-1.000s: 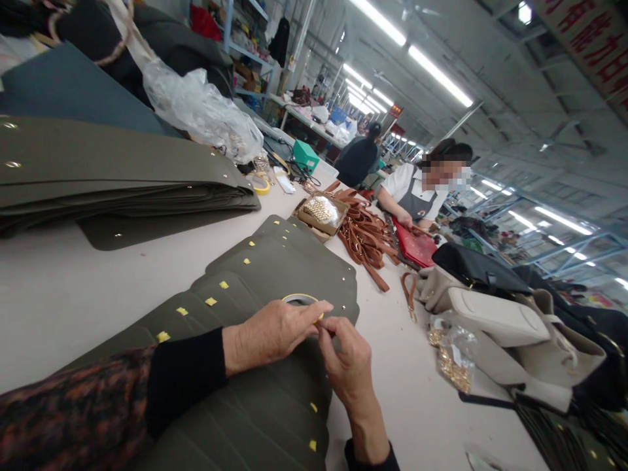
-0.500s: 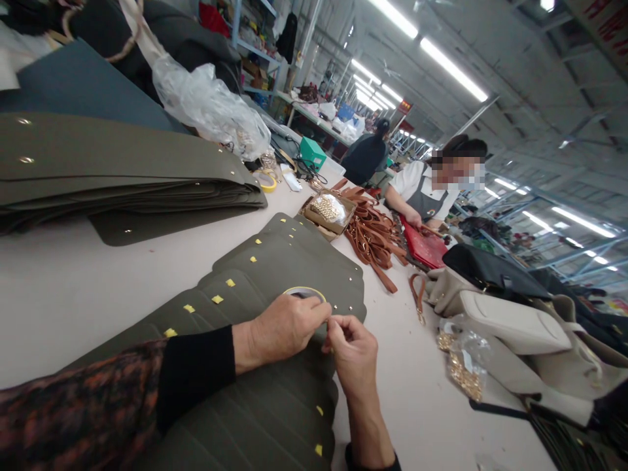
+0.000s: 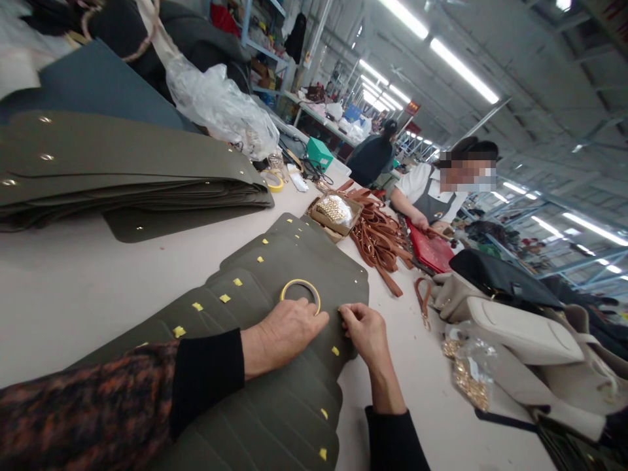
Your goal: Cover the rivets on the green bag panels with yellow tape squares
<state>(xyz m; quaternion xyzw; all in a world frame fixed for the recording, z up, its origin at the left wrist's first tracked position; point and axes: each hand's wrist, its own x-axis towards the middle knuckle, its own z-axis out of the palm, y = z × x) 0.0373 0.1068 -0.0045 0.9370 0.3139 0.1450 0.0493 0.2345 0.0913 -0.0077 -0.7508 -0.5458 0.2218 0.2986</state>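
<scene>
Olive leather-look panels (image 3: 324,261) are lying overlapped on the desk (image 3: 426,373), w/ yellow tape tabs (image 3: 224,298) sitting along both sides. L hand (image 3: 289,333) is gripping the lower rim of a yellow-edged tape roll (image 3: 301,282), fingers curling round it, just over the panels. R hand's (image 3: 366,327) grip is pressing together, thumb + index pinching a tiny yellow tape scrap (image 3: 339,309) over the topmost panel's right-hand part, nr the metal studs (image 3: 356,281); can't tell if it's touching the surface.

Step in hand is prob. placing that scrap by a stud. Doing it well means: pinching only a corner, so the glue side isn't picking up lint; lining it up sq. before pressing; pushing straight down so the sheets underneath aren't sliding. L hand should be holding the roll off the olive surface, so its loose end isn't sticking there.
</scene>
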